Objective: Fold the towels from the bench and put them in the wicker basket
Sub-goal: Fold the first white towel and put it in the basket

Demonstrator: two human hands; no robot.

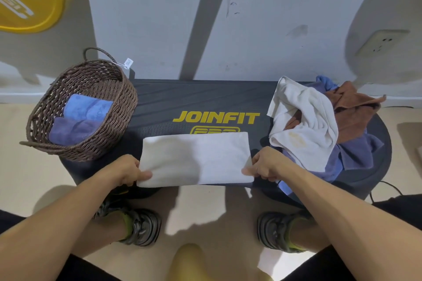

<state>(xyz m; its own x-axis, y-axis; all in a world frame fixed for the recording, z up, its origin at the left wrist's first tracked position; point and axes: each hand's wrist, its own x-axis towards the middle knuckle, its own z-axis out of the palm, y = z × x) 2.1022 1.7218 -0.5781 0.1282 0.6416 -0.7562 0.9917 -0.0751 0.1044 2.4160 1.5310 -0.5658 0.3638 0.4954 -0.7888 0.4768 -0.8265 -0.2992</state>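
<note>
The left hand (126, 170) has its grip pinched on the lower left corner of a folded white towel (196, 158), thumb lying on top of the cloth, and the right hand (266, 165) pinches the lower right corner the same way, so both grips are narrow and holding that one towel. The towel lies flat as a wide rectangle at the centre of the frame, on the near edge of the dark counter (205, 98), just below its yellow JOINFIT lettering (216, 117), whose lower emblem it partly covers. At the left of the frame a brown wicker basket (109, 130) stands on the counter's left end, tilted toward the camera, with two handles and a small white tag (127, 63) hanging off its far rim; inside it lie two folded towels, a light blue one (88, 107) behind and a purple one (70, 131) in front, touching each other. At the right of the frame sits a loose pile of unfolded towels on the counter's right end: one crumpled white towel (303, 125) on top, a rust-brown one (356, 112) behind it, purple cloth (356, 153) beneath, and a bit of light blue (326, 82) showing at the back; how many purple pieces there are I cannot tell. Below the counter, two grey shoes (141, 228) rest on the beige floor (27, 166)
</note>
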